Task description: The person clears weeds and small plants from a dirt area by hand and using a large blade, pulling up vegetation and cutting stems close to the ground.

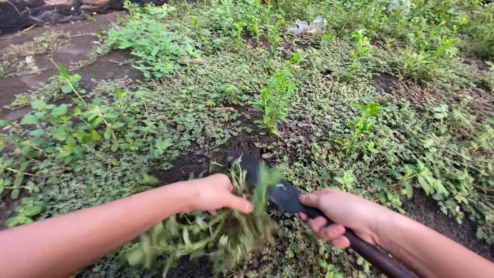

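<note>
Weeding a bed: left hand (215, 193) closes on a blurred clump of pulled weeds (216, 234) held low above dark soil (198, 164), right hand (342, 215) grips the blade tool (280, 193) by its handle; next likely means discarding the clump aside.

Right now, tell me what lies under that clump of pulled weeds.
Under the weed clump in the left hand, dark soil shows. It hides part of the right hand's black blade.
</note>
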